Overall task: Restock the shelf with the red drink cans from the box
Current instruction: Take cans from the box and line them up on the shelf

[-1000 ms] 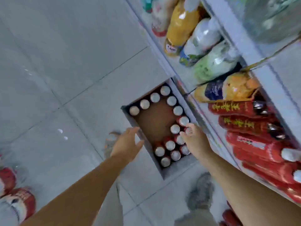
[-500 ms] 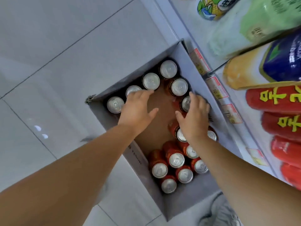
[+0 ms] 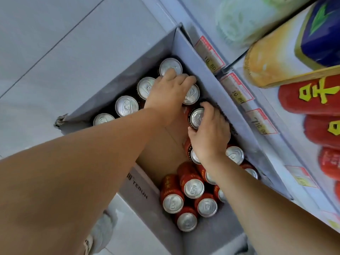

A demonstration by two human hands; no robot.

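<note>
Red drink cans [image 3: 194,188]: many remain in box [image 3: 202,74] on floor [image 3: 55,43] beside shelf [image 3: 198,19], middle bare; right hand [image 3: 209,133] fingers [image 3: 208,108] clamped on one can [image 3: 197,116], left hand [image 3: 169,89] fingers curled over far-corner cans, grip unclear.

I'm in a shop — price tags [image 3: 237,89] run along the shelf [image 3: 268,102] edge, bottled drinks [image 3: 309,96] are ranked on it, and a box [image 3: 206,74] of red cans [image 3: 194,188] sits on the tiled floor [image 3: 55,43] just beside it.
</note>
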